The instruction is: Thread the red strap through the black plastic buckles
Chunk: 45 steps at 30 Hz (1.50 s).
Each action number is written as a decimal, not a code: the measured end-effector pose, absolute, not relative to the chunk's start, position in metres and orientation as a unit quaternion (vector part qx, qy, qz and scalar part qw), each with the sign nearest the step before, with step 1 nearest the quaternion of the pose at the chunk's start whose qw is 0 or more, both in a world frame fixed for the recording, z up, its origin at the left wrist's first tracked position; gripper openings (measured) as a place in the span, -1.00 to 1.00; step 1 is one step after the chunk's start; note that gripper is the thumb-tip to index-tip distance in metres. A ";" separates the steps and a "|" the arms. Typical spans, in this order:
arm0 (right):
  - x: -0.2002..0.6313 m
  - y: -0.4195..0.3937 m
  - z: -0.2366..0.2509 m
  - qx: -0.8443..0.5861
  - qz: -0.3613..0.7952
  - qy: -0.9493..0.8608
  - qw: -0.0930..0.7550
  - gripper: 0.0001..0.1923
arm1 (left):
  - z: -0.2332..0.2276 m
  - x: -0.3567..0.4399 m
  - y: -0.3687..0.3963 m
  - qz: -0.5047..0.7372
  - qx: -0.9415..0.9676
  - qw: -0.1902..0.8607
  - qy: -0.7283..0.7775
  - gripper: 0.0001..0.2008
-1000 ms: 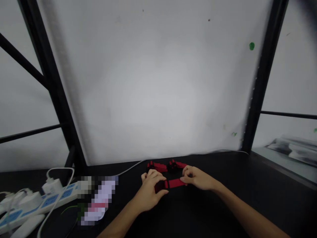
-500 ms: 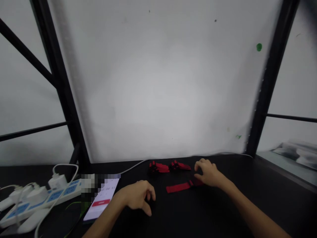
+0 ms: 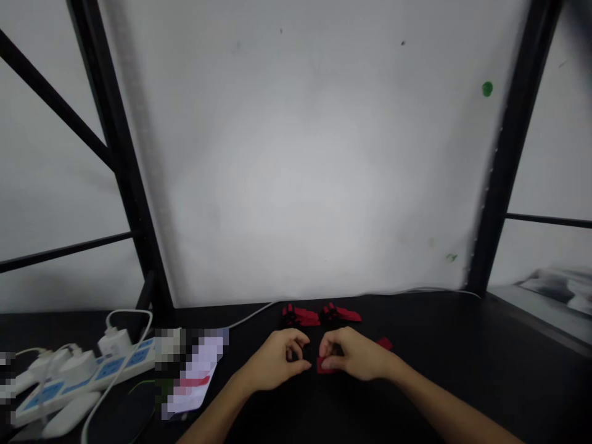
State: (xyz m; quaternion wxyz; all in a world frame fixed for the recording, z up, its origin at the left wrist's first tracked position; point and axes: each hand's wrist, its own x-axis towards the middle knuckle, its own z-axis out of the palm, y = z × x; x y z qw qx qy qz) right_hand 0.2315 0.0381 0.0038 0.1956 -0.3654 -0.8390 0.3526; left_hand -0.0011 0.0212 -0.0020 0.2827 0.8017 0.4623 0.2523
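A dark tabletop point(image 3: 439, 345) is seen from above, backed by a white panel point(image 3: 305, 160) framed by black metal posts point(image 3: 120, 166). Near the middle of the table, the left hand point(image 3: 276, 362) and the right hand point(image 3: 354, 356) are brought close together, fingers curled inward. A red strap point(image 3: 326, 367) is pinched between them; one end shows under the right fingers, and another red end point(image 3: 384, 343) pokes out behind the right hand. Whether a dark piece is also held by the left hand cannot be told. Just beyond the hands, two folded red straps point(image 3: 321, 316) lie side by side. To the left, a phone point(image 3: 192, 379) lies flat, and farther left a white power strip point(image 3: 78, 379) with plugs and cables is seen.
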 end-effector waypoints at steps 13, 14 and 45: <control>0.241 0.036 0.002 -0.259 0.543 -0.722 0.343 -0.65 | 0.010 0.015 0.009 0.342 0.781 0.404 0.332 -0.58; 0.241 0.036 0.002 -0.253 0.554 -0.714 0.344 -0.63 | 0.010 0.016 0.009 0.348 0.774 0.415 0.327 -0.58; 0.244 0.026 -0.005 -0.361 0.208 -0.883 0.214 -0.58 | 0.005 0.027 0.011 0.433 0.706 0.340 0.447 -0.76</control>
